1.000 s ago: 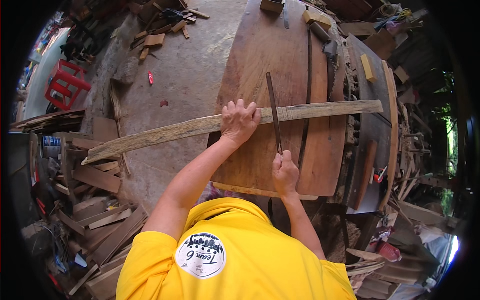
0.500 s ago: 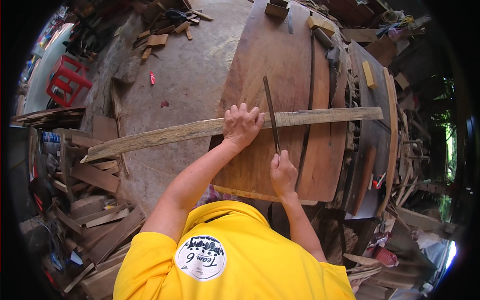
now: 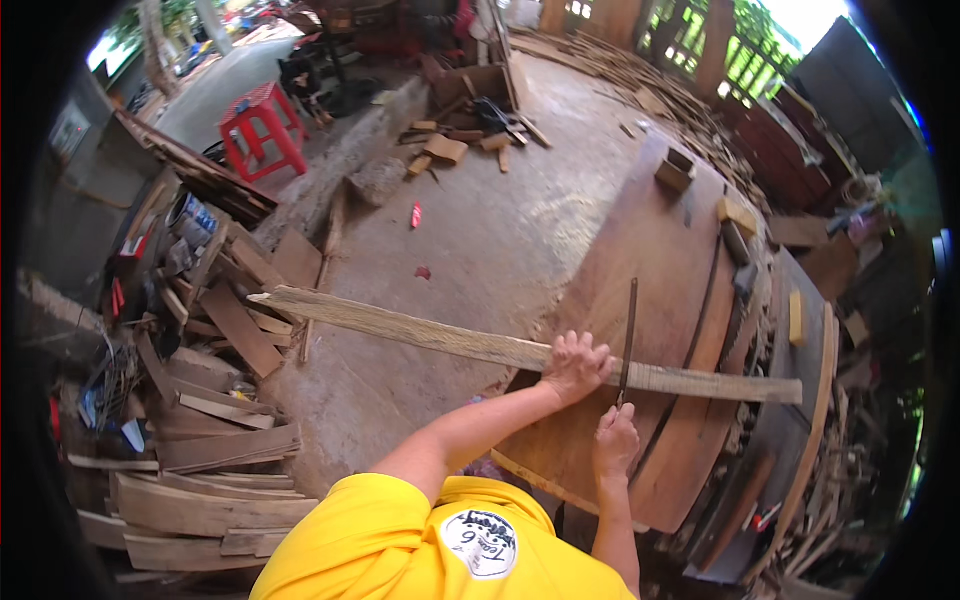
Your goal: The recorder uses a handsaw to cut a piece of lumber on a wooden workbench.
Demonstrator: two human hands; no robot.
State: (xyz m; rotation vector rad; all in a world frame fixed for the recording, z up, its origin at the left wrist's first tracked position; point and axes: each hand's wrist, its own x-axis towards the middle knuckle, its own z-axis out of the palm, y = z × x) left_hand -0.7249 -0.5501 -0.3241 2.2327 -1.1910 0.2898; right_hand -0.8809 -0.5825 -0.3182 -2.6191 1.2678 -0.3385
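A long, rough wooden strip [image 3: 430, 340] lies crosswise over a broad brown wooden tabletop [image 3: 610, 285], its left end reaching out past the table's edge. My left hand [image 3: 577, 368] grips the strip from above, fingers curled over its far edge. Just to the right, my right hand [image 3: 617, 440] is closed round the near end of a long, narrow dark blade-like tool [image 3: 630, 320]. The tool points away from me and crosses the strip close to my left fingers. Seen nearly edge-on, its exact kind cannot be made out.
Stacked boards and offcuts [image 3: 215, 500] crowd the left side. A red plastic stool [image 3: 262, 130] stands at the far left. On the tabletop's far part sit a small open wooden box [image 3: 676, 170] and a wood block [image 3: 737, 214]. Another block [image 3: 796, 318] lies farther right.
The whole view has swung, so the scene sits lower and farther right, with more background showing. Both hands keep their holds on the strip and the tool.
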